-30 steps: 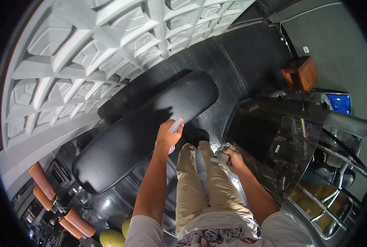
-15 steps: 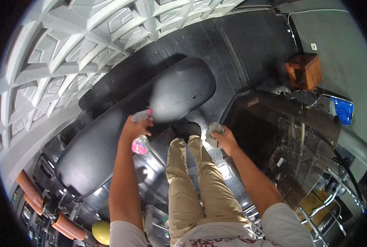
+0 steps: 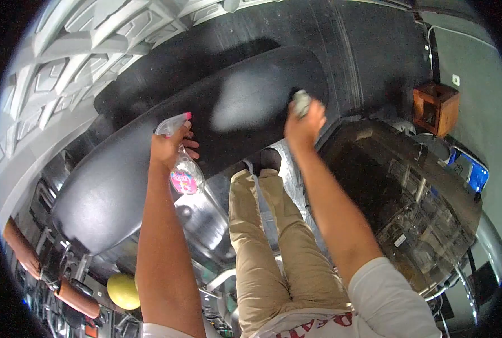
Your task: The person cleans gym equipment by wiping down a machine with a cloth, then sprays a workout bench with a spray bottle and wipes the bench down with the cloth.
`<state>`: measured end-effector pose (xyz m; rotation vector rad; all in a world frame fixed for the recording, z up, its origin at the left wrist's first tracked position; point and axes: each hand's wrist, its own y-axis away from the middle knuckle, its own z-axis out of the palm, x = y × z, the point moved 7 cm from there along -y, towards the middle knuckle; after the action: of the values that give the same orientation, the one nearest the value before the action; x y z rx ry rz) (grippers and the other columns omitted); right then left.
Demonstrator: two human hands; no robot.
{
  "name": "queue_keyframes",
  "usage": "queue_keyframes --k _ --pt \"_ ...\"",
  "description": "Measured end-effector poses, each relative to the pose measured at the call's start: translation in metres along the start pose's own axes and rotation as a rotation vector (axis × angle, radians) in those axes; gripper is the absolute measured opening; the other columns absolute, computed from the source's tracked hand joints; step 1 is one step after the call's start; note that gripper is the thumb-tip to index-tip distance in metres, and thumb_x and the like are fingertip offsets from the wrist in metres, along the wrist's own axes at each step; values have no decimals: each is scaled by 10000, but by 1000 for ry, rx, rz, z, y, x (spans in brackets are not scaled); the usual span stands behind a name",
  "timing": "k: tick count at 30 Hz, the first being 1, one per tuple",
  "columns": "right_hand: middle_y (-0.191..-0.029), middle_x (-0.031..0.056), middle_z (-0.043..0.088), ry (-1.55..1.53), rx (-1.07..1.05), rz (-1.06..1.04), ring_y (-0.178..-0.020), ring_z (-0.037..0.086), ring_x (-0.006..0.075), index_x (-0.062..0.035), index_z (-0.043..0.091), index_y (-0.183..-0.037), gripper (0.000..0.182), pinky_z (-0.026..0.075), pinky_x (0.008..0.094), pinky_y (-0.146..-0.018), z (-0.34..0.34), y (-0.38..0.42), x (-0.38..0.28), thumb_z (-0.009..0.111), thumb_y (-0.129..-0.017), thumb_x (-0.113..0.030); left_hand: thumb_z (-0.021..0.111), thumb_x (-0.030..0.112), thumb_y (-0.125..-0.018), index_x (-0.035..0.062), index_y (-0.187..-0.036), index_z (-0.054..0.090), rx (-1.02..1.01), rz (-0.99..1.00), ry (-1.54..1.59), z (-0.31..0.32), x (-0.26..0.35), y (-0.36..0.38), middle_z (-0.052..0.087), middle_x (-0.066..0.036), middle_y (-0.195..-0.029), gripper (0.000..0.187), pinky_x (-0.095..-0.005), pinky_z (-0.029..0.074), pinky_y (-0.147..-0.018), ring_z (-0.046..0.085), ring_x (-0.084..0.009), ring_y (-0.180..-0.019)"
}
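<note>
My left hand (image 3: 171, 145) is wrapped around the neck of a clear spray bottle (image 3: 184, 179) with a pink label and a pink nozzle tip. The bottle hangs upright over the near edge of a long black padded bench (image 3: 110, 180). At the bench's right end, my right hand (image 3: 306, 127) grips a bunched grey-green cloth (image 3: 301, 103), close over the black padding. Motion slightly blurs this hand. A pale sheen lies across the middle of the pad.
A dark see-through panel (image 3: 369, 169) on a metal frame stands to the right. Beyond it are a wooden box (image 3: 438, 107) and a blue object (image 3: 469, 169). A yellow ball (image 3: 124, 291) and brown padded rollers (image 3: 77, 298) sit lower left. White lattice (image 3: 87, 39) rises behind the bench.
My right hand has moved forward with the cloth, from beside the bench to over its right end. My left hand has shifted slightly left and forward with the bottle. The view has shifted too.
</note>
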<state>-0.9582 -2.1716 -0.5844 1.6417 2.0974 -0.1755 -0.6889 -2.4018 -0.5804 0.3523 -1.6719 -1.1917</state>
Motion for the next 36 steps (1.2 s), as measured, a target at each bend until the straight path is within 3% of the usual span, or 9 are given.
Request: queue_keyframes --k 4,9,12,18,21,27,29,33,36 --pt "-1317 230 458 -72 -367 -497 -1212 433 414 -85 533 -1268 666 383 579 -987 26 119 -72 797 -657 -109 755 235 -858 -58 -1067 635 -1 -15 15 -1 -3 -3 636 -158 -830 380 -410 575 -420 660 -273 -558" --pt "-1249 164 538 -50 -466 -1010 -1026 566 365 -245 614 -1242 599 466 535 -824 27 93 -47 679 -705 12 758 235 -857 -66 -1064 631 27 -15 -17 -1 0 0 641 -163 -838 387 -409 569 -414 651 -267 -547" --pt "-1185 198 522 383 -397 -539 -1076 516 378 -60 605 -1197 510 439 488 -906 2 7 -8 646 -695 24 758 232 -858 -67 -1063 631 18 -2 6 -1 -2 -1 641 -162 -837 384 -409 566 -412 649 -265 -544" --pt "-1215 261 437 45 65 162 -1125 457 455 -46 416 -1277 560 386 549 -950 -8 -17 48 641 -766 7 752 222 -859 -55 -1076 633 13 16 -1 -1 -2 -3 642 -163 -831 372 -405 563 -406 648 -258 -543" --pt "-1284 259 435 61 -79 -296 -1214 407 457 21 399 -1320 684 276 583 -1042 19 60 -38 684 -698 -1 751 222 -858 -45 -1084 635 36 -2 20 -1 -4 -3 644 -162 -830 368 -403 563 -407 643 -256 -535" --pt "-1348 172 494 125 -703 -1054 -1210 478 376 -282 628 -1215 615 416 526 -1007 35 113 -74 737 -681 1 758 200 -847 -29 -1056 639 30 -3 29 1 1 0 636 -139 -782 332 -402 555 -398 621 -238 -496" --pt "-1226 89 584 231 -725 -856 -1135 531 347 -330 618 -1239 511 422 514 -906 21 51 -58 624 -818 -42 773 187 -833 -43 -1052 663 30 -2 7 2 3 2 625 -116 -762 336 -383 545 -398 615 -217 -490" --pt "-1251 237 482 150 -86 -448 -1094 479 473 -115 483 -1310 649 415 539 -946 -17 -59 39 642 -695 17 796 175 -816 -50 -1043 670 -71 42 -50 -1 1 -3 612 -88 -721 344 -368 537 -400 599 -197 -465" --pt "-1228 266 463 85 -97 -65 -1099 469 492 -117 406 -1350 657 389 567 -962 -18 -83 83 620 -741 1 808 170 -806 -58 -1026 663 -93 37 -96 -1 4 -1 600 -74 -674 348 -369 540 -409 592 -197 -446"
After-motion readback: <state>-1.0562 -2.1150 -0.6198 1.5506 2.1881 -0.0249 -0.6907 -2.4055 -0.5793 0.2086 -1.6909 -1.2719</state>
